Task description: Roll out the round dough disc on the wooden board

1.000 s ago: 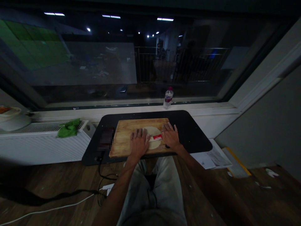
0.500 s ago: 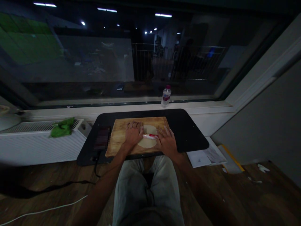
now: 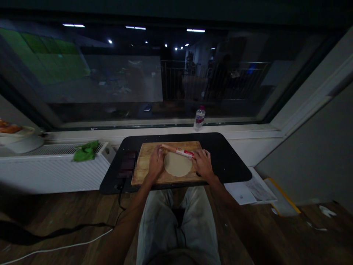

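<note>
The rolling pin (image 3: 178, 150) lies across the far side of the wooden cutting board (image 3: 142, 167). Its long axis runs left to right, a little askew: the left end points further towards the window, and the red-labelled right end sits closer to the person. Each hand has one end, so neither is nearer. The left hand (image 3: 156, 162) bends its fingers over the left end, and the right hand (image 3: 202, 163) curls over the right end. Both palms trail back towards the body, so the pin sits ahead of the hands at the fingers. The flat round of dough (image 3: 178, 165) lies between the hands, on the near side of the pin. In this dim light, the pin seems to rest on the dough's far rim.
</note>
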Demonstrator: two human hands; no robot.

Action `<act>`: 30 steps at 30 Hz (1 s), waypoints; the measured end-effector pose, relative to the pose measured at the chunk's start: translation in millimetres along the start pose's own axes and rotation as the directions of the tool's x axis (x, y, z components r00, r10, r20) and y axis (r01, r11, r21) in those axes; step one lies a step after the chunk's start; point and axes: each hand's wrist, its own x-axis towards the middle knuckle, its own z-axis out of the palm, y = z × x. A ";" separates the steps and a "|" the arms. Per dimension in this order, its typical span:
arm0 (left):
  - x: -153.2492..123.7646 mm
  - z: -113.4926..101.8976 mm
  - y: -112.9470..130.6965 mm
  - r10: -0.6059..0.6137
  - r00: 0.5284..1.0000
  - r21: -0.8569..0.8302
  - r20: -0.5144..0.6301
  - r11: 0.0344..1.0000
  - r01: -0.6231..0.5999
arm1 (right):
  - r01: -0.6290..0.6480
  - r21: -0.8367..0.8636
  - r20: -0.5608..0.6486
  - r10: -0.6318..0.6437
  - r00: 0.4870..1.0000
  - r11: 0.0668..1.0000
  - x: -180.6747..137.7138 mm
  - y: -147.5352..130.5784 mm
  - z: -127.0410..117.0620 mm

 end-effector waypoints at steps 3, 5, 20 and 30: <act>-4.1 -0.4 3.0 0.109 0.992 0.052 0.061 0.992 -0.112 | -0.132 -0.048 -0.046 0.130 0.990 0.990 5.6 -1.6 6.6; -9.4 0.8 7.4 0.219 0.957 0.092 0.192 0.966 -0.240 | -0.173 -0.085 -0.037 0.171 0.985 0.981 6.4 -4.6 6.9; -24.8 5.3 29.0 0.431 0.680 0.104 0.593 0.797 -0.596 | -0.245 -0.200 0.034 0.257 0.966 0.949 9.2 -12.4 -0.9; -23.6 -1.1 26.2 0.415 0.749 0.108 0.517 0.836 -0.538 | -0.247 -0.176 0.029 0.256 0.966 0.953 6.9 -12.1 -0.9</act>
